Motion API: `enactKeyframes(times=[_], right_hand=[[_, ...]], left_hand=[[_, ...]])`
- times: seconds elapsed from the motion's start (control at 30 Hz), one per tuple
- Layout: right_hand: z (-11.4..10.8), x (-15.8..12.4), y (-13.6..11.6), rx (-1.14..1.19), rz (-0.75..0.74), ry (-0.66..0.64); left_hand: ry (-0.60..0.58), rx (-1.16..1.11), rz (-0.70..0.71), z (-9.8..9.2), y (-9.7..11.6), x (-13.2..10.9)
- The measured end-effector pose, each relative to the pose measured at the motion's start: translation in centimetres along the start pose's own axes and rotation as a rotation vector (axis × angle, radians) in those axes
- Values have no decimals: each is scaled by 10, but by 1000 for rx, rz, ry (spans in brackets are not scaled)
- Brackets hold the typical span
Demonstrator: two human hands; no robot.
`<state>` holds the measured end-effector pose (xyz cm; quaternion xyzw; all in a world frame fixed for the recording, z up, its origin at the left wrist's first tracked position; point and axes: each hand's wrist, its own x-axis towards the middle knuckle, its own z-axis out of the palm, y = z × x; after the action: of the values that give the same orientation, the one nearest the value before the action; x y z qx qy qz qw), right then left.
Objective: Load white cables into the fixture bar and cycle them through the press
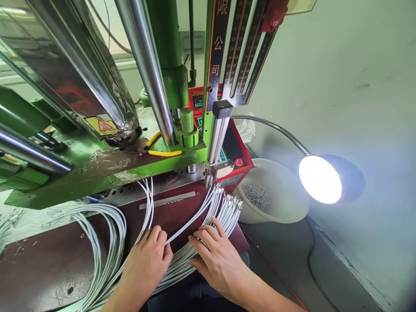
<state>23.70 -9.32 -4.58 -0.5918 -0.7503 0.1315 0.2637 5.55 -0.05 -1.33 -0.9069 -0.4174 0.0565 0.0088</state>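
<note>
White cables point(182, 264) run in a bundle across the front of the bench. Their metal-tipped ends point(232, 201) fan out at the right. My left hand point(149, 255) is closed around a few cables, fingers pressed together. From there, several thin cables point(149, 203) lead up under the green press plate point(126, 177). Over the right part of the bundle lies my right hand point(216, 255), fingers curved and apart, touching the cables. What lies beneath its fingertips is partly hidden. On the left, more white cable curves in a loose coil point(113, 229).
Yellow-handled pliers point(164, 153) lie on the press plate. Steel columns point(146, 65) rise above it. Right of the press stand a red control box point(238, 147) and a white bucket point(286, 190) of small pieces. A lit lamp point(320, 179) hangs on a flexible neck.
</note>
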Motion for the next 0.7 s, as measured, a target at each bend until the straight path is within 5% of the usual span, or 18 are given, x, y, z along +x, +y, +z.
enactKeyframes(times=[0.27, 0.47, 0.7], right_hand=[[3, 11, 2, -14, -68, 32], [2, 14, 2, -89, -48, 21], [-6, 17, 5, -16, 101, -7]], left_hand=[[-218, -386, -40, -1, -9, -2], [-148, -452, -64, 3, -7, 3], [-308, -1204, -266, -44, -17, -7]])
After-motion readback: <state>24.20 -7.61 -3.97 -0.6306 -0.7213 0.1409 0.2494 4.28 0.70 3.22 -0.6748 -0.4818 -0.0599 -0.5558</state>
